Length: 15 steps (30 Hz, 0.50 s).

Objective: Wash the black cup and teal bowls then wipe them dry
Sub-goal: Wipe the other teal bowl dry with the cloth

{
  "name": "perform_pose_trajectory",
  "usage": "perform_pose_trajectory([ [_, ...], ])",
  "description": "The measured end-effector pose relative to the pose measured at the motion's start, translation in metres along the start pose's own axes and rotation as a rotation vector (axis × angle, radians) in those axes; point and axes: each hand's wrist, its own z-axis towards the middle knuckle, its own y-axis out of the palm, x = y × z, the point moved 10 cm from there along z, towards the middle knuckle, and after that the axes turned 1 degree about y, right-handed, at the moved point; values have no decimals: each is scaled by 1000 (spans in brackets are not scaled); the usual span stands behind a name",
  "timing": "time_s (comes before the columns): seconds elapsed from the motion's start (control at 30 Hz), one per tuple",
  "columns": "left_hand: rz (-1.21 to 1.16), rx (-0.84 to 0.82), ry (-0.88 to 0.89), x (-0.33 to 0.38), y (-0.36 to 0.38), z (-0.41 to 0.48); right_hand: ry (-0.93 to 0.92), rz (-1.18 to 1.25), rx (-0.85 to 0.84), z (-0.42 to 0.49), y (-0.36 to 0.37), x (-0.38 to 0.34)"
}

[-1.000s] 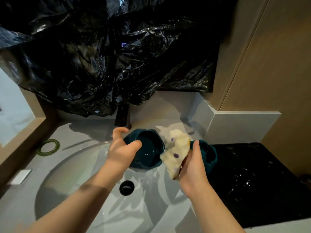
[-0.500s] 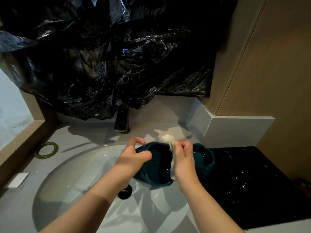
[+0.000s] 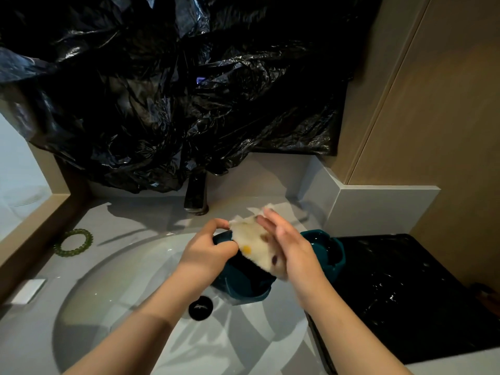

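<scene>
My left hand grips the rim of a teal bowl, tilted over the sink basin. A cream cloth with coloured dots lies across the bowl's mouth, and my right hand presses on it with fingers stretched out. A second teal bowl sits just right of it, at the basin's edge beside the black surface. The black cup is not in sight.
A dark faucet stands behind the basin under crumpled black plastic sheeting. The drain is below the bowl. A green coil hair tie and a white bar lie on the left counter. A black surface fills the right side.
The cloth went from held up beside the bowl, to bunched inside it, to spread over its mouth. The bowl tipped further and my right hand flattened onto the cloth.
</scene>
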Motion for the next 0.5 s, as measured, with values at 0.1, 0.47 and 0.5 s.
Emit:
perform_pose_trajectory([
  [0.1,29,6,21,4,-2,0,-141,-327,-8,-6,1,-10],
  [0.47,361,-133,120,22,30,-14,-348,-1037,16,4,27,-47],
  [0.5,360,-110,113,22,28,-15,-262,-985,-25,6,24,-40],
])
